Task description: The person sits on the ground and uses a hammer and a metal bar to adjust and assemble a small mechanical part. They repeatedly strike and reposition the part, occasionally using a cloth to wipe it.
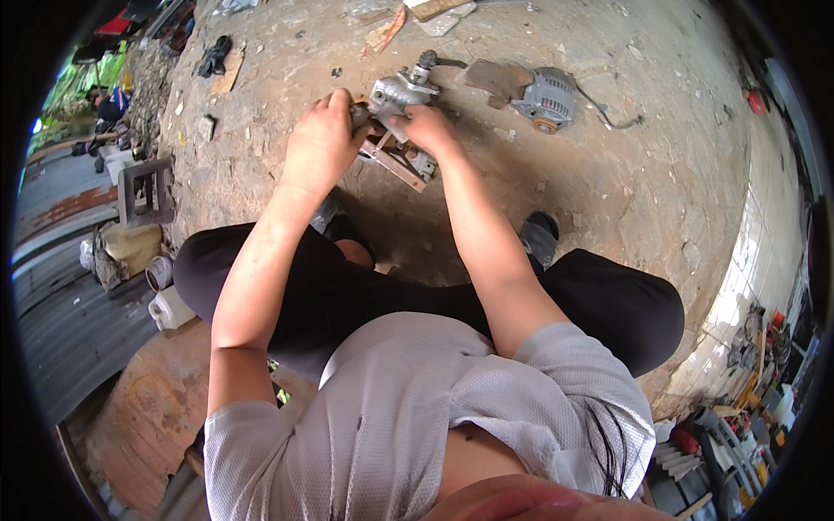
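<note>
The right shoe (540, 234) stands near the work, so a dropped part could strike a foot; ahead of the feet, on or just above the floor (608, 191), the metal assembly (395, 94) sits between both hands; the left hand (323, 135) has its fingers curled on its left side, the right hand (427, 130) its fingers clasping the middle, fingertips partly hidden; uneven pressure could twist it and scrape skin; farther right, the grey motor's cable (599, 111) could snag a sleeve or foot

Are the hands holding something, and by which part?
Yes: a grey metal assembly, left hand at its left side, right hand on its right; grip details partly hidden.
</note>
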The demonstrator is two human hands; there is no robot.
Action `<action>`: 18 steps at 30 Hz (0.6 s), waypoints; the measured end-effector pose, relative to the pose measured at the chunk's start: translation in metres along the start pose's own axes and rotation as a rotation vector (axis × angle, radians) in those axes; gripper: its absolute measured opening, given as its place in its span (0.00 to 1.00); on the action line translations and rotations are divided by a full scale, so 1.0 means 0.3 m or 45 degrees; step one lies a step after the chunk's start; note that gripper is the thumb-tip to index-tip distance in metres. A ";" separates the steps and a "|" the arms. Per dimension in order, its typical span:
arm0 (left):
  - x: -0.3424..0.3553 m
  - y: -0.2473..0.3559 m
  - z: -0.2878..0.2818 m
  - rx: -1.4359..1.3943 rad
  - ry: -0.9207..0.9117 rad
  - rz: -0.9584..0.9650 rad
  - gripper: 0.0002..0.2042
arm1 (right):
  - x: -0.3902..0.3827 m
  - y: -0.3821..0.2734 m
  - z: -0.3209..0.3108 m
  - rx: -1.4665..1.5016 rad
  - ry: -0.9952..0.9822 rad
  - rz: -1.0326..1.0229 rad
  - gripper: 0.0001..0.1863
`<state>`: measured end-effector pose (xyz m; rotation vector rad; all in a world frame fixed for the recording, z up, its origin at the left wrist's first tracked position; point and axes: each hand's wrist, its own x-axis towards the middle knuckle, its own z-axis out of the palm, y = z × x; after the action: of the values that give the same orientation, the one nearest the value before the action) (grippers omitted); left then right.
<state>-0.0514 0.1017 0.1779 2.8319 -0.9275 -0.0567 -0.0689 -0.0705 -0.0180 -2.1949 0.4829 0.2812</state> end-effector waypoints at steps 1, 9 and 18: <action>-0.004 -0.010 -0.011 0.009 -0.016 0.007 0.22 | -0.014 -0.017 -0.008 0.043 0.115 0.049 0.28; -0.026 -0.042 -0.031 -0.019 -0.068 0.048 0.21 | 0.048 0.046 -0.214 0.149 0.377 -0.121 0.33; -0.102 -0.021 -0.026 -0.013 -0.025 0.130 0.13 | -0.038 -0.065 -0.051 -0.191 0.129 -0.154 0.25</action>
<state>-0.0717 0.1258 0.1841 2.7740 -1.0714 -0.0765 -0.0702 -0.0688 0.0092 -2.3831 0.3925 0.1457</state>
